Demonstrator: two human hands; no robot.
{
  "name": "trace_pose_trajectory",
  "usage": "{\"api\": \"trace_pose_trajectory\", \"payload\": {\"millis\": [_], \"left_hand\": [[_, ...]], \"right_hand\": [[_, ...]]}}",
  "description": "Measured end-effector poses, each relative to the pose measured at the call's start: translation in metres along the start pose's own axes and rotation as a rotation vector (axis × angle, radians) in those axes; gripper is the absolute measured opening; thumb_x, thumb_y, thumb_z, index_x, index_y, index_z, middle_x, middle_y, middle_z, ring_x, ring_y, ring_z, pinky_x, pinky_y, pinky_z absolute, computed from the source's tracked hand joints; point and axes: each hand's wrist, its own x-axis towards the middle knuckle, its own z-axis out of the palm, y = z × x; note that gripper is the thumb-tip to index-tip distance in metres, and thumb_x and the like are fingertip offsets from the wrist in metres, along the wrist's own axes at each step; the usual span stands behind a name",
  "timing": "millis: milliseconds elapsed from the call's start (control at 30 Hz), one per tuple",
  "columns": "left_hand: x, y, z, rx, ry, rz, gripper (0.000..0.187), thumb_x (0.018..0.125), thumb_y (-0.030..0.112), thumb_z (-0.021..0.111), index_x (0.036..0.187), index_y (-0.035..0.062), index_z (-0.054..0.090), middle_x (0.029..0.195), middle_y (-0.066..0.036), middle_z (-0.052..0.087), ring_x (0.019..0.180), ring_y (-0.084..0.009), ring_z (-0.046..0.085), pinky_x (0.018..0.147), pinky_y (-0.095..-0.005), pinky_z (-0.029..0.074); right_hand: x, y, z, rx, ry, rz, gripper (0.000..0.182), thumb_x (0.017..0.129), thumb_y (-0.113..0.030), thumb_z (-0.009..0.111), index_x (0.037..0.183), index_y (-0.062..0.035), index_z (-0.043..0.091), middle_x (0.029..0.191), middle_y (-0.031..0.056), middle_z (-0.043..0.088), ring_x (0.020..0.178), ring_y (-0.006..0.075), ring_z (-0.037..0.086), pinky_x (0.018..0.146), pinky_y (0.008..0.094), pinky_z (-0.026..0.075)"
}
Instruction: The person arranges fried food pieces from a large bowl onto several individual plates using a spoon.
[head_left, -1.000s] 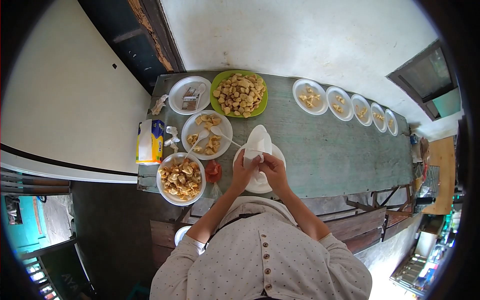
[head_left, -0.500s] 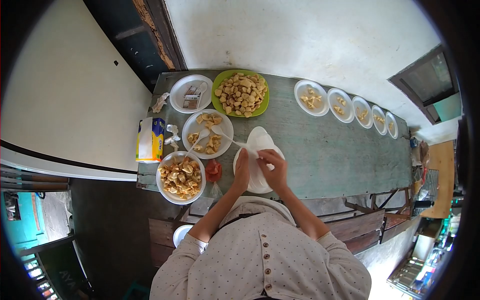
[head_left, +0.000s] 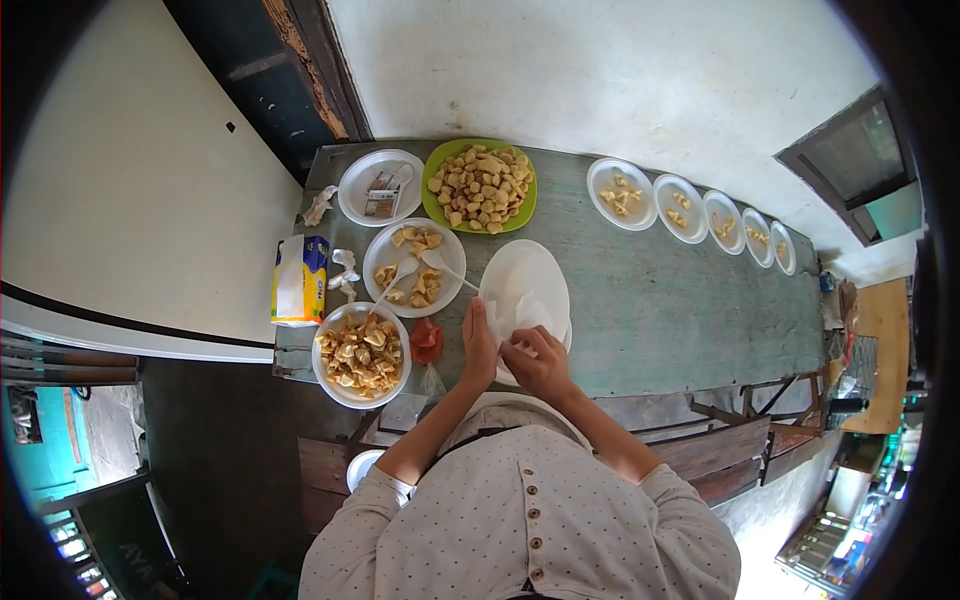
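My left hand (head_left: 481, 345) grips the left edge of a white plate (head_left: 540, 265), fingers together and pointing up along its rim. The plate looks tilted over the table, and the edge of another white plate (head_left: 569, 337) shows beneath it. My right hand (head_left: 538, 363) is closed on a crumpled white tissue (head_left: 517, 312) against the near part of the plate. Left of my hands stands a plate of folded fried pieces (head_left: 424, 290) with two white spoons. A small bag of red sauce (head_left: 427, 340) lies next to my left hand.
A bowl of fried snacks (head_left: 361, 355), a green plate of golden chunks (head_left: 482, 188), a plate with small packs (head_left: 382, 188) and a tissue pack (head_left: 300, 281) fill the left side. Several plates with small portions (head_left: 622, 194) line the wall. A wooden bench (head_left: 710, 462) stands along the near side.
The held plate has been raised and turned more toward me, its oval showing wider. My right hand has moved down with the tissue; my left hand has dropped slightly.
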Motion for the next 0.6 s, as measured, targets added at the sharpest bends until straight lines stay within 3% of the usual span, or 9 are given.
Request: {"api": "trace_pose_trajectory", "payload": {"millis": [133, 300, 400, 467, 500, 600], "left_hand": [[-0.004, -0.002, 0.005, -0.029, -0.009, 0.058, 0.042, 0.094, 0.037, 0.031, 0.106, 0.0008, 0.048, 0.100, -0.006, 0.050, 0.090, -0.0107, 0.047, 0.080, -0.0249, 0.038], [-0.011, -0.004, 0.007, -0.138, -0.062, 0.004, 0.042, 0.094, 0.035, 0.031, 0.109, -0.0011, 0.047, 0.100, -0.006, 0.051, 0.089, -0.0109, 0.047, 0.081, -0.0238, 0.038], [-0.010, -0.001, 0.005, 0.060, -0.080, 0.148, 0.043, 0.094, 0.034, 0.032, 0.111, -0.0025, 0.047, 0.102, -0.006, 0.051, 0.091, -0.0116, 0.048, 0.082, -0.0238, 0.038], [-0.004, -0.010, 0.000, 0.125, -0.102, 0.191, 0.039, 0.094, 0.031, 0.033, 0.109, -0.0013, 0.048, 0.102, -0.006, 0.051, 0.091, -0.0118, 0.048, 0.081, -0.0241, 0.038], [-0.003, -0.011, -0.001, 0.121, -0.101, 0.193, 0.039, 0.094, 0.031, 0.033, 0.109, -0.0013, 0.048, 0.102, -0.006, 0.051, 0.091, -0.0118, 0.048, 0.081, -0.0241, 0.038], [-0.003, -0.003, -0.002, 0.023, -0.121, 0.115, 0.034, 0.093, 0.030, 0.036, 0.106, 0.0016, 0.049, 0.099, -0.004, 0.051, 0.090, -0.0092, 0.045, 0.080, -0.0238, 0.038]], "right_hand": [[0.017, 0.002, -0.001, -0.086, 0.114, -0.007, 0.023, 0.058, -0.004, 0.068, 0.079, -0.0100, 0.063, 0.075, 0.0024, 0.051, 0.061, 0.0174, 0.051, 0.052, 0.0278, 0.044], [0.046, 0.030, -0.008, -0.196, 0.240, 0.179, 0.019, 0.066, -0.005, 0.066, 0.085, -0.0069, 0.064, 0.077, 0.0059, 0.053, 0.063, 0.0206, 0.050, 0.059, 0.0326, 0.042], [0.044, 0.044, -0.002, -0.156, 0.304, 0.273, 0.014, 0.072, -0.005, 0.063, 0.086, -0.0028, 0.064, 0.085, 0.0092, 0.056, 0.067, 0.0231, 0.052, 0.062, 0.0337, 0.043], [0.035, 0.030, 0.005, 0.152, 0.347, 0.419, 0.017, 0.075, -0.006, 0.061, 0.091, -0.0015, 0.062, 0.097, 0.0128, 0.057, 0.077, 0.0260, 0.054, 0.068, 0.0349, 0.044], [0.029, 0.022, 0.005, 0.203, 0.236, 0.446, 0.020, 0.075, -0.002, 0.058, 0.094, -0.0030, 0.059, 0.106, 0.0155, 0.053, 0.099, 0.0329, 0.052, 0.082, 0.0401, 0.042], [0.019, -0.001, 0.008, 0.292, 0.090, 0.300, 0.030, 0.076, -0.004, 0.056, 0.105, 0.0024, 0.053, 0.122, 0.0185, 0.043, 0.114, 0.0356, 0.041, 0.093, 0.0393, 0.035]]}}
